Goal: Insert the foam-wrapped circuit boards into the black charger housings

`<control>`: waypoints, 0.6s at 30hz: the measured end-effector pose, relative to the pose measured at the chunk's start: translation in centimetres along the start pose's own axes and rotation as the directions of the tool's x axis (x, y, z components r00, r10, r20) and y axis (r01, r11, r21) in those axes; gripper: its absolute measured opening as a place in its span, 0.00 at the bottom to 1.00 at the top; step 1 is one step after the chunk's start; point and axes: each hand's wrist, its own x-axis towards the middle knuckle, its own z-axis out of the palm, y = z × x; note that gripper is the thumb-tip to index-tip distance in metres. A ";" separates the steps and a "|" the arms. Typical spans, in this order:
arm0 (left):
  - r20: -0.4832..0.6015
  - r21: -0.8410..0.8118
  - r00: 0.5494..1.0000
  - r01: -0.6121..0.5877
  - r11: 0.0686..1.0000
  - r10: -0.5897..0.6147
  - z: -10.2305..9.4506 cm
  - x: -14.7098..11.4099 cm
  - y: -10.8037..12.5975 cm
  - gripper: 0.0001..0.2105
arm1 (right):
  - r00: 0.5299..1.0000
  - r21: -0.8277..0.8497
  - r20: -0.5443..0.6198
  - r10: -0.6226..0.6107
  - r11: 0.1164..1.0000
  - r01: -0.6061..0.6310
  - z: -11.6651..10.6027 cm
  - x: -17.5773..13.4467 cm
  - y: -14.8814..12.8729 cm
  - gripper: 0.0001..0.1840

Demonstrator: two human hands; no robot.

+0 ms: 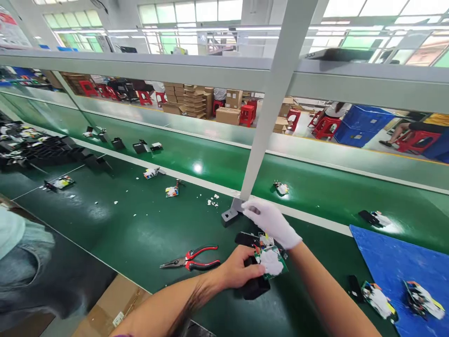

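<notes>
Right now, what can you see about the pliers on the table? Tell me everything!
The pliers have a long, thin, pointed, metal-looking nose and two red-and-black handles spread apart. They lie on the green table, nose toward the picture's left, handles near the bare left hand. No hand holds them.
</notes>
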 end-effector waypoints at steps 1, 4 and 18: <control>-0.003 0.004 1.000 -0.012 1.000 0.012 0.0 0.0 -0.2 0.18 | 0.999 -0.014 0.035 -0.027 1.000 0.028 0.9 2.1 -0.4 0.10; -0.048 -0.011 0.999 0.003 1.000 -0.004 -0.2 0.4 -0.5 0.19 | 0.991 -0.029 0.113 -0.076 0.996 0.080 3.9 6.4 -0.9 0.10; -0.190 0.341 0.982 0.090 0.936 -0.025 0.1 1.0 -0.3 0.21 | 0.959 0.382 -0.146 0.244 0.908 -0.173 -1.2 -7.0 1.8 0.24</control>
